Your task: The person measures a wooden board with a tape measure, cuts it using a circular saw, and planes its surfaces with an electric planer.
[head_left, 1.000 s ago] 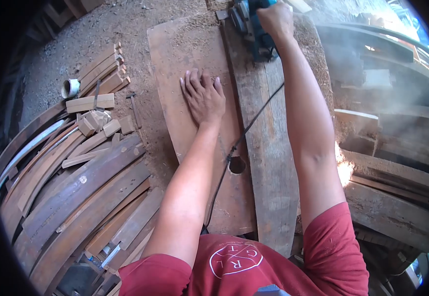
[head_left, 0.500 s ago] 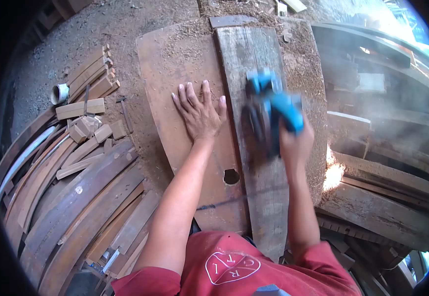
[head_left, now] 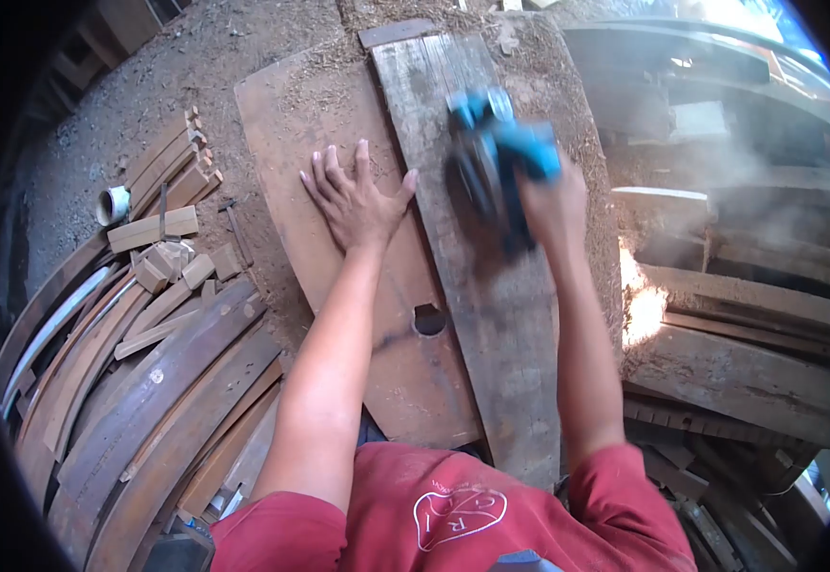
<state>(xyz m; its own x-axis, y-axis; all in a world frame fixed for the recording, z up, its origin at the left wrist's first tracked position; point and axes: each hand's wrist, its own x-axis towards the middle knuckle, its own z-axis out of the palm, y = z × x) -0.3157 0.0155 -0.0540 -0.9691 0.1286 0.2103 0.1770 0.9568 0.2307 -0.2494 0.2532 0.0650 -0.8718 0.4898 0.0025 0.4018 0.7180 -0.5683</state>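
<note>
A blue and black power tool, blurred by motion, rests over the upper half of a long grey wooden plank. My right hand is wrapped round its blue rear handle. Left of the plank, my left hand lies palm down with spread fingers on a wide brown board, its thumb by the plank's edge. The board has a dark hole near its lower part. A small flat piece of wood touches the plank's far end.
Curved planks and small wood blocks lie at the left, near a hammer and a white cup-like container. More boards are stacked at the right, under dust or smoke. Shavings cover the far ground.
The power tool came back from the plank's far end toward me, then moved slightly up and left in view. My left hand remains spread on the board. The view has shifted.
</note>
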